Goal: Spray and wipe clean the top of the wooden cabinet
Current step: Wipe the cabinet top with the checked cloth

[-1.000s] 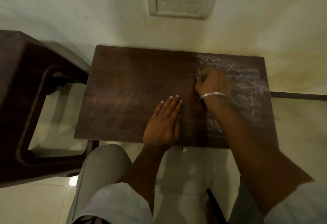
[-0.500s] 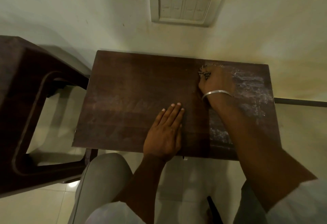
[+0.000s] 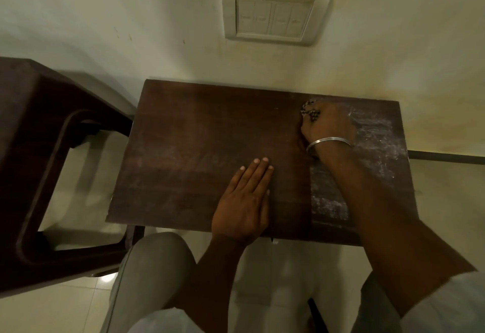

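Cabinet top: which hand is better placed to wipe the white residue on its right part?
The right hand. It grips the cloth beside the white residue, while the left hand lies flat and empty on the cabinet top.

The dark wooden cabinet top [image 3: 204,148] is streaked with whitish residue on its right part. A speckled dark cloth [image 3: 310,113] sits bunched near its back edge.

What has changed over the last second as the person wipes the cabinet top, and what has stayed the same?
The right hand, gripping a dark cloth wad, has slid away from the person toward the wall-side edge of the cabinet top. The left hand stays flat near the front edge; white residue remains on the right.
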